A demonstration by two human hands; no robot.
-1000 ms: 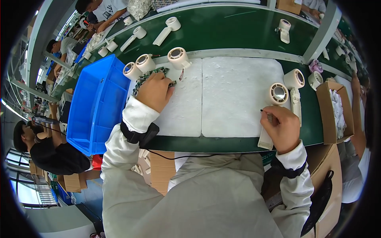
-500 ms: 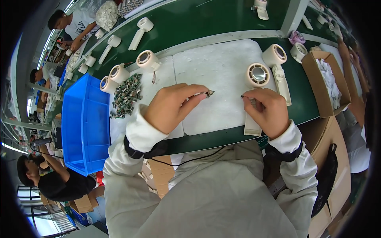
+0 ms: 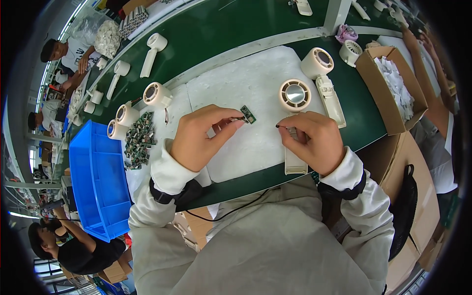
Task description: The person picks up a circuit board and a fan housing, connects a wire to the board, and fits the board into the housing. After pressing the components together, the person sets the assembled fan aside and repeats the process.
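Note:
My left hand pinches a small green circuit board by one end between thumb and fingertips, above the white foam sheet. A short gap away, my right hand is closed in a pinch on a small dark piece, too small to name. Below and beside that hand lies a cream fan-like housing with a silver disc; its handle is partly hidden by the fingers. Farther right rests another cream housing with an opened handle.
A pile of circuit boards lies left, beside a blue bin and several cream housings. At right stands a cardboard box holding white pieces. A metal rail crosses behind the foam. Other people work at left and right.
The circuit board has turned so its green face shows. My hands have come slightly closer together. The whole view has shifted, with the bench things sitting farther left.

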